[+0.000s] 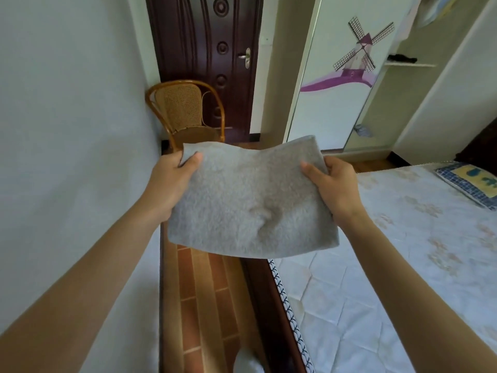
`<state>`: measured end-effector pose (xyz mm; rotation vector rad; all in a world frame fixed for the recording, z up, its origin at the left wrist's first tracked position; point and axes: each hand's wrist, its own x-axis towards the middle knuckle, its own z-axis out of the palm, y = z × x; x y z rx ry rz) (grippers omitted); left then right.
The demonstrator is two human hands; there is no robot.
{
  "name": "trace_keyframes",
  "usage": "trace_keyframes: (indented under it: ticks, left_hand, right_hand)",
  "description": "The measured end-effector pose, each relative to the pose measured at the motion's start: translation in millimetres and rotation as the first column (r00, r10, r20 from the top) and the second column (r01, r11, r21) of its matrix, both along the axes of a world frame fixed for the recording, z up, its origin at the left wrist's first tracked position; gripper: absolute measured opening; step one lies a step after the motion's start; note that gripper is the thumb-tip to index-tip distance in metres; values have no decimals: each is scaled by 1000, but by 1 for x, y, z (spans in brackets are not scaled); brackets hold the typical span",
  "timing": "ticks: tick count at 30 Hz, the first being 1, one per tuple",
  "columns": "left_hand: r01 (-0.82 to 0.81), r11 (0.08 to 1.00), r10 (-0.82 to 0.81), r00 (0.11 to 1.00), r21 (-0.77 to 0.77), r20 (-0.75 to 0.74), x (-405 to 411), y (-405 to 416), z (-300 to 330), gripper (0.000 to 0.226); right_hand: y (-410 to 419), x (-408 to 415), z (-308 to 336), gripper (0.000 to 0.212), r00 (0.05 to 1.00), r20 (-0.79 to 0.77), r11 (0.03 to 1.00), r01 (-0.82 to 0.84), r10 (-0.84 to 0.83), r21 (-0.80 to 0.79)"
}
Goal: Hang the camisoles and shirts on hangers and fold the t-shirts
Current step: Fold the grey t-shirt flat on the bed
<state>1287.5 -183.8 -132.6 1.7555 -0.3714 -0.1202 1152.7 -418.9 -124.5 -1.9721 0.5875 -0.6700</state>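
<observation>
A folded grey t-shirt (pixel 250 200) is held flat in the air in front of me, over the gap between the wall and the bed. My left hand (pixel 169 184) grips its left edge, thumb on top and fingers hidden underneath. My right hand (pixel 333 187) grips its right edge the same way. The shirt forms a compact rectangle with a small crease near its middle. No hangers, camisoles or other shirts are in view.
A bed (pixel 390 265) with a pale patterned cover fills the right side, a blue and yellow pillow (pixel 470 181) at its far end. A rattan chair (pixel 185 114) stands ahead by the dark door (pixel 209 49). An open wardrobe (pixel 403 76) lies to the right. A wall (pixel 67 130) runs close on the left.
</observation>
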Motion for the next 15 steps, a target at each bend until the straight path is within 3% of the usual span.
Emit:
trace_keyframes:
  ticks: [6,15]
  left_hand:
    - [-58,998,59,998,28,-15,101,-25,-9,36]
    - [-52,998,52,999,23,8,270,-108,24,23]
  right_hand:
    - [-35,116,-15,24,997,-31,997,-75,74,-20]
    - [-125,300,6,19,992,-32,992,-123,121,-37]
